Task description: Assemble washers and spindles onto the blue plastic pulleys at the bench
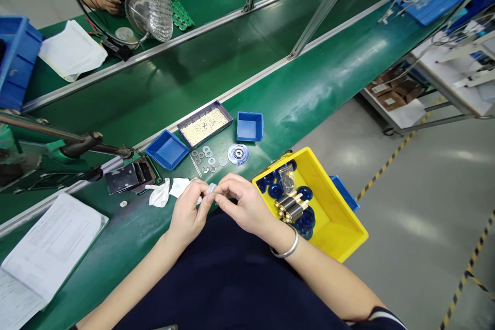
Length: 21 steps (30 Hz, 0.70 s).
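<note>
My left hand point(192, 206) and my right hand point(242, 198) meet in front of my body at the bench's near edge. Between their fingertips is a small, pale, translucent piece point(211, 188); both hands pinch it, and the fingers cover much of it. White crumpled cloth point(159, 193) lies just left of my left hand. Beyond the hands, several flat washers point(207, 151) lie on the green bench. A blue disc with a metal centre point(238, 154) rests to their right. Thin metal rods point(196, 165) lie left of the washers.
A tray of small cream beads point(205, 125) stands between two blue bins point(167, 150) point(249, 127). At right, a yellow crate point(336, 232) holds blue discs and black-and-gold cylinders. An open notebook point(54, 247) and a bench press point(77, 152) are at left. Across the divider, a person's hand point(110, 2) shows.
</note>
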### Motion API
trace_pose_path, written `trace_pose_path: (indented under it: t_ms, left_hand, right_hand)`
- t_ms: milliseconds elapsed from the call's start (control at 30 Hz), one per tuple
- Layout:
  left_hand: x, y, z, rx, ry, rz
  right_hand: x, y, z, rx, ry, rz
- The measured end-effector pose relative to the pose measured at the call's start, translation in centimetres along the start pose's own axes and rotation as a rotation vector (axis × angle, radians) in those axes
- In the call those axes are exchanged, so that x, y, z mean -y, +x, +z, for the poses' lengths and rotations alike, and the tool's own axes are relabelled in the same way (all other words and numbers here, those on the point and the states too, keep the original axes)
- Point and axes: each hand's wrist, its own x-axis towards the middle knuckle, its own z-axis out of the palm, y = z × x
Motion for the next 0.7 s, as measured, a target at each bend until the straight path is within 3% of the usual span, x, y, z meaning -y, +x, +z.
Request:
trace_pose_path:
  t_ms: [133, 200, 300, 367, 500, 600, 700]
  left_hand:
    - [-0.1, -0.7, 0.1, -0.027, -0.128, -0.069]
    - [-0.5, -1.4, 0.1, -0.060, -0.113, 0.016]
    - [-1.7, -2.2, 0.1, 0.044, -0.216, 0.169]
    - [-2.2, -2.2, 0.3, 0.021, -0.364, 0.070]
    - [-2.1, -1.2, 0.8, -0.201, -0.781, -0.363]
    - [-1.6, -0.6, 1.0, -0.213, -0.913, -0.441]
    - [-1.6, -0.4, 1.2, -0.202, -0.933, -0.457]
  right_hand:
    - [0.1, -0.5, 0.9, -0.019, -0.029, 0.009]
    - [-0.6, -0.5, 1.4, -0.077, -0.119, 0.012]
    - [-2.1, 0.1, 1.0, -0.228, -0.238, 0.037]
    - [-2.9, 0.6, 0.0, -0.289, -0.213, 0.074]
    - [-3.4, 1.2, -2.0, -0.249, 0.185, 0.269]
    - [-3.4, 0.9, -2.2, -0.208, 0.493, 0.412]
    - [-3.3, 0.6, -1.9, -0.177, 0.650, 0.466]
